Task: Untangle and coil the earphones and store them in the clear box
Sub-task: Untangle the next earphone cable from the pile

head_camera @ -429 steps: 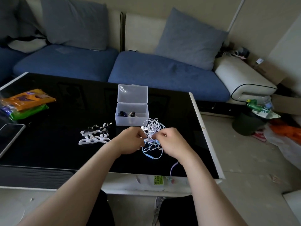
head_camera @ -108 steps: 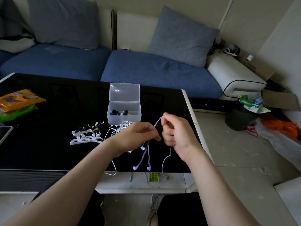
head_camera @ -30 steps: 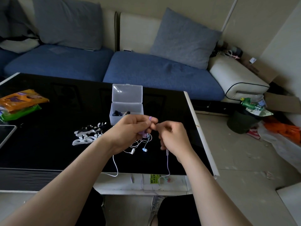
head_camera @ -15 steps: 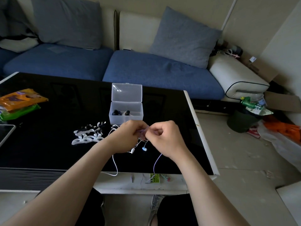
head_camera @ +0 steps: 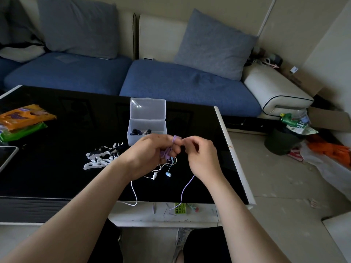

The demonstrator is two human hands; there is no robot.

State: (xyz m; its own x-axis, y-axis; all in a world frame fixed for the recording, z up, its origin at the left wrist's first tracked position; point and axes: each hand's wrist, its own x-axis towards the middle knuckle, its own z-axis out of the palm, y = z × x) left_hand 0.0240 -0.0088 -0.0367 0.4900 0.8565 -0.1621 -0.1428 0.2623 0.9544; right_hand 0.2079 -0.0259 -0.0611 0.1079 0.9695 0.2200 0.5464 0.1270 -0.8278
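Both hands are raised just above the near half of the black desk (head_camera: 66,168), close together in front of the clear box (head_camera: 147,134). The left hand (head_camera: 150,154) has its fingers curled round the purple earphones (head_camera: 165,154), whose cable loops over a raised fingertip and bunches into a small bundle under the palm. The right hand (head_camera: 201,158) is clenched lightly, its thumb and fingers pinching the same purple cable right beside the left fingertips. From under the right hand the loose end of that cable falls in a long curve over the near edge of the desk. Beneath the hands a set of white earphones (head_camera: 154,176) lies loose on the glass, with a blue earbud (head_camera: 168,174) just beside the white one (the strands between them cross too finely to sort out), and one white cable runs off the front edge. The clear box stands behind the hands with its lid (head_camera: 147,108) tipped up, and dark earphones (head_camera: 135,132) lie in its left part. Left of the hands sits a heap of white and black cable winders (head_camera: 102,156). Farther left lie an orange packet (head_camera: 26,116) on a green packet (head_camera: 22,130), and the corner of a tablet (head_camera: 6,156). A blue sofa (head_camera: 180,84) runs behind the desk.
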